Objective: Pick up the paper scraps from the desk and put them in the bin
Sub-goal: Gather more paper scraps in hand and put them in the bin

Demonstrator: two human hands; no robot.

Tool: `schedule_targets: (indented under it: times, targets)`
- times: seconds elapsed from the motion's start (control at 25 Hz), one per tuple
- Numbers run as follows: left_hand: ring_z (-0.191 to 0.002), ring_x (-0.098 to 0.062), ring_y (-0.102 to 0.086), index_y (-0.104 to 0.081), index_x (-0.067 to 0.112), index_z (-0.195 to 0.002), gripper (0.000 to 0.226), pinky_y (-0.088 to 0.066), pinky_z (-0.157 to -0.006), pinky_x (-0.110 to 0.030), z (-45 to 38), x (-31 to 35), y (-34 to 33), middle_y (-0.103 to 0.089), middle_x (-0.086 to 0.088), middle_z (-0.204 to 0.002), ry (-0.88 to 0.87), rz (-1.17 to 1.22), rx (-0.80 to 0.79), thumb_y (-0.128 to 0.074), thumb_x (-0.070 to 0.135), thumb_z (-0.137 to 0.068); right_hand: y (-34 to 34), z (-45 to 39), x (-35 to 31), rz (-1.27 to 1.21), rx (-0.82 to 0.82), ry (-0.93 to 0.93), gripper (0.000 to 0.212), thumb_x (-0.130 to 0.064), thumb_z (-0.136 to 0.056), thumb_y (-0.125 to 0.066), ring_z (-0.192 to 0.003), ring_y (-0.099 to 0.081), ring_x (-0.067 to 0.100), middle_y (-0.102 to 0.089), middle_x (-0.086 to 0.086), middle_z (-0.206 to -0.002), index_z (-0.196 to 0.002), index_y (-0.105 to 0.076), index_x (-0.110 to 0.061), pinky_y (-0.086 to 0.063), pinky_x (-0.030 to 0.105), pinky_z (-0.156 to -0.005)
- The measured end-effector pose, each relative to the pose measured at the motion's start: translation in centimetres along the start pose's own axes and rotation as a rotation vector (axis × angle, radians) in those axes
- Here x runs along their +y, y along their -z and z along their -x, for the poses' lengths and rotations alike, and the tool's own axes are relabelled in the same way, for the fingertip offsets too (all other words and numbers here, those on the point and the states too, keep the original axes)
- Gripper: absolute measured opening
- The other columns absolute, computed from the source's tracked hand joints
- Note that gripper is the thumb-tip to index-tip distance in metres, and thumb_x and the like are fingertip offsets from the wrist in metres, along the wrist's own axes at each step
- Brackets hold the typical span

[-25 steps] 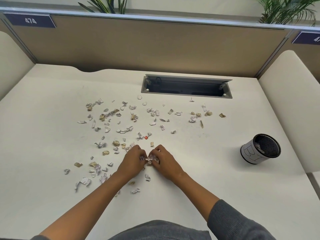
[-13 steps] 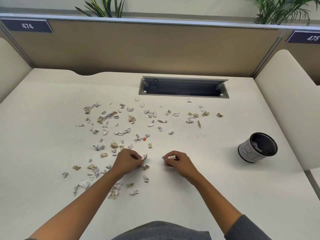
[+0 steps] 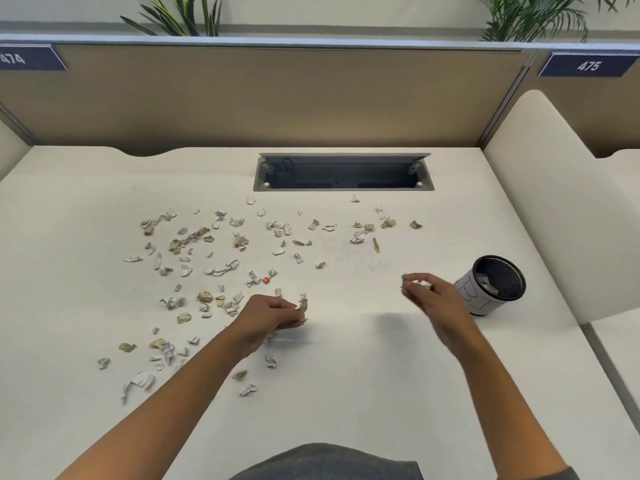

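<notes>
White and tan paper scraps [image 3: 221, 268] are all over the left and middle of your cream desk [image 3: 69, 427], so plenty left to grab. Your left hand [image 3: 270, 317] sits low near the middle of the mess, fingers pinched shut on a small crumpled scrap [image 3: 303, 302]. Your right hand [image 3: 433, 299] is well apart from it, lifted off the surface and pinching a little bunch of bits [image 3: 417, 282], just beside the bin [image 3: 493, 284] but not over the opening. That bin is the small black mesh cup with a white wrap, over on the right side, tilted a bit, with a few scraps inside already.
</notes>
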State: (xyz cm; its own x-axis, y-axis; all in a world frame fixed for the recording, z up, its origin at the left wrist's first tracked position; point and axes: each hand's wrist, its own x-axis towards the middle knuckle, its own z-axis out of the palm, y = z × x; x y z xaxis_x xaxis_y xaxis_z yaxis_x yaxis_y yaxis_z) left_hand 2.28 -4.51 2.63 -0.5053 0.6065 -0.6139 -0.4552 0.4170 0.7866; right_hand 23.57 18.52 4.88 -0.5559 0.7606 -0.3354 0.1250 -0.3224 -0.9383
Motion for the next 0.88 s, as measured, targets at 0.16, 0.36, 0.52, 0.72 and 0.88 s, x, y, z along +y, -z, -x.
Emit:
schedule_targets:
  times: [0.16, 0.36, 0.52, 0.72, 0.88]
  targets:
    - [-0.084, -0.025, -0.075, -0.070, -0.013, -0.090, 0.019, -0.058, -0.075, -0.020, -0.3, 1.0, -3.4, -0.073, -0.024, -0.091, -0.008, -0.025, -0.052, -0.076, -0.003, -0.075, 5.6, -0.7, -3.5, 0.181, 0.250, 0.135, 0.013, -0.006, -0.090, -0.064, -0.074, -0.070, 0.000, -0.072, -0.004, -0.088, -0.090, -0.073, -0.016, -0.052, 0.009, -0.070]
    - [-0.082, -0.024, -0.074, -0.072, -0.008, -0.084, 0.015, -0.058, -0.087, -0.027, -0.5, 3.2, -8.4, -0.074, -0.017, -0.083, -0.038, -0.096, -0.150, -0.079, 0.001, -0.074, 9.8, -1.1, -4.9, 0.632, 0.454, 0.217, 0.010, -0.022, -0.088, -0.065, -0.078, -0.063, 0.004, -0.069, -0.007, -0.087, -0.093, -0.071, -0.028, -0.042, 0.016, -0.062]
    - [-0.082, -0.026, -0.074, -0.072, -0.005, -0.083, 0.013, -0.057, -0.092, -0.031, -0.9, 5.4, -13.2, -0.072, -0.014, -0.081, -0.076, -0.149, -0.209, -0.079, 0.001, -0.074, 10.9, -2.1, -4.4, 0.766, 0.394, 0.231, 0.015, -0.014, -0.091, -0.062, -0.088, -0.062, 0.021, -0.067, 0.009, -0.100, -0.105, -0.070, -0.015, -0.047, 0.028, -0.074]
    - [-0.080, -0.021, -0.076, -0.071, 0.005, -0.080, 0.010, -0.050, -0.060, -0.019, -1.4, 7.7, -20.0, -0.075, -0.013, -0.083, -0.097, -0.303, -0.266, -0.078, 0.007, -0.074, 11.7, -2.4, -4.2, 0.809, 0.278, 0.217, 0.025, -0.008, -0.090, -0.065, -0.094, -0.066, 0.016, -0.071, 0.001, -0.102, -0.113, -0.068, -0.018, -0.049, 0.027, -0.084]
    - [-0.073, -0.016, -0.075, -0.070, 0.009, -0.074, 0.010, -0.034, -0.042, -0.013, -2.4, 9.3, -24.5, -0.072, -0.006, -0.072, -0.133, -0.384, -0.279, -0.079, 0.009, -0.073, 12.8, -2.2, -4.6, 0.663, 0.323, 0.250, 0.026, -0.006, -0.090, -0.062, -0.088, -0.064, -0.014, -0.072, -0.013, -0.097, -0.104, -0.070, -0.027, -0.045, 0.004, -0.071]
